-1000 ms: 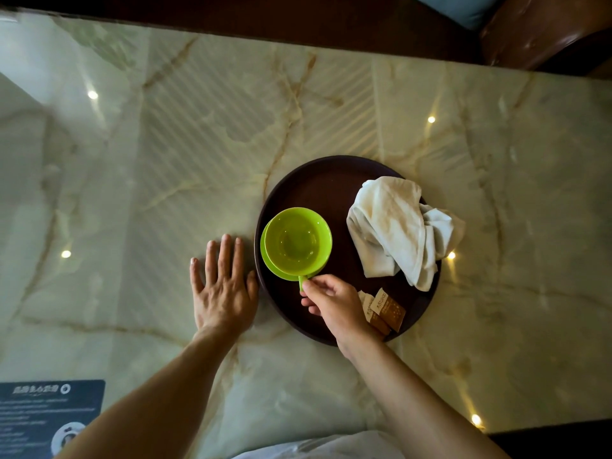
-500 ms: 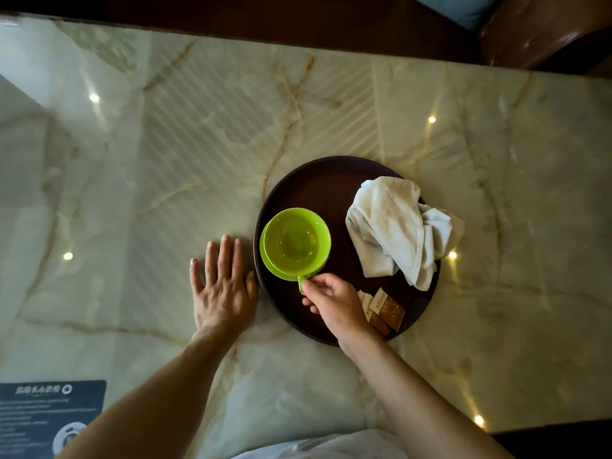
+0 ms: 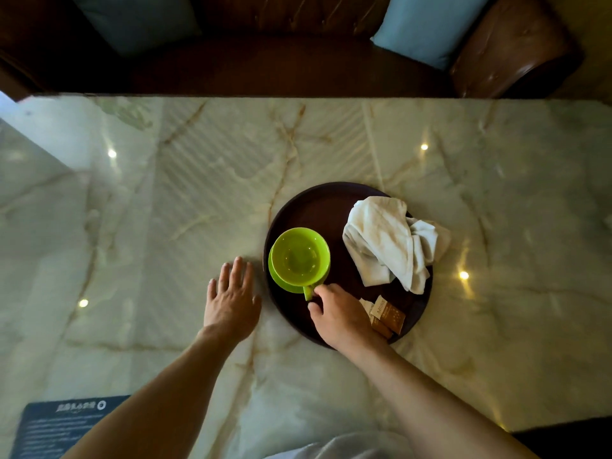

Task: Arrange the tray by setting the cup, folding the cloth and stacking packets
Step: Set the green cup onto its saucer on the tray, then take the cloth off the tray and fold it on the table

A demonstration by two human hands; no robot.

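Both forearms bare to the lower frame edge, no sleeves, watch or bands visible. Left hand (image 3: 231, 301) and right hand (image 3: 341, 314) bare, no rings or gloves to be seen. Strip of white garment (image 3: 334, 447) at bottom centre, below the round tray (image 3: 308, 207), between the two arms.

We see the right hand (image 3: 341, 318) pinching the green cup's (image 3: 299, 258) handle on the round tray (image 3: 314, 207), beside crumpled cloth (image 3: 387, 241) and packets (image 3: 387, 314); the left hand (image 3: 231, 301) lies flat on the table (image 3: 165, 210).
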